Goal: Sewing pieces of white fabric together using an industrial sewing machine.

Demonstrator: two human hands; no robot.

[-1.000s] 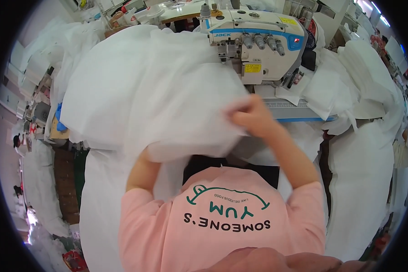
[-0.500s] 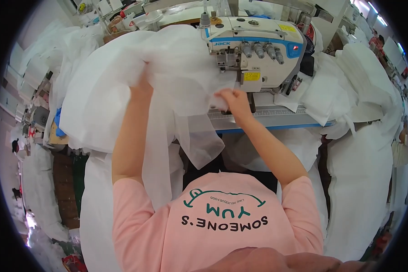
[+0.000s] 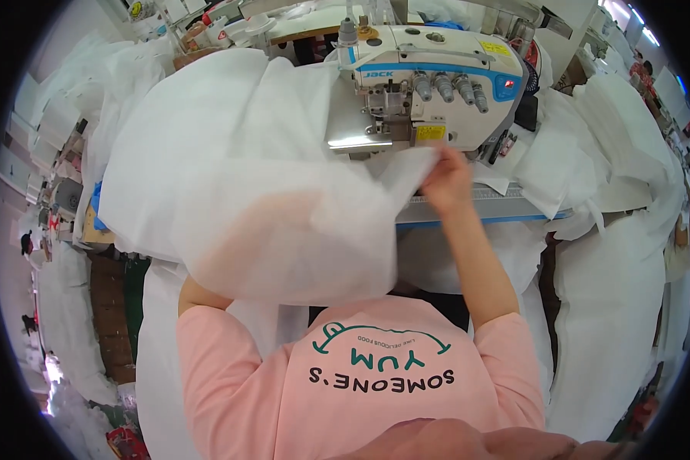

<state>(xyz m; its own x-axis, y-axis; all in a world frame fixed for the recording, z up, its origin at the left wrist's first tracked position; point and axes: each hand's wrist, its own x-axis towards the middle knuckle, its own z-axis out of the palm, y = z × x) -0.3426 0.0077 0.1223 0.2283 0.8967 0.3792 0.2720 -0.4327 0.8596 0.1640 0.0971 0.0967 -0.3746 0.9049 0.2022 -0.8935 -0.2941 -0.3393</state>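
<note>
A large sheet of thin, translucent white fabric (image 3: 299,253) spreads over the left of the table and hangs down near my chest. My right hand (image 3: 448,178) pinches a corner of it, just in front of the overlock sewing machine (image 3: 437,80). Beneath the sheet, my left hand (image 3: 295,211) shows through only as a blurred skin-toned shape, its fingers hidden. The machine's metal plate (image 3: 358,138) lies bare to the left of its needle area.
Folded white fabric (image 3: 563,165) lies to the right of the machine. A ruler-marked metal strip (image 3: 506,201) with a blue edge runs along the table front. More white fabric (image 3: 609,307) hangs at the right. Cones and small containers (image 3: 238,31) stand at the back.
My left hand has come back toward my body and under the sheet. My right hand has moved right with the fabric corner, and the machine's metal plate is now uncovered.
</note>
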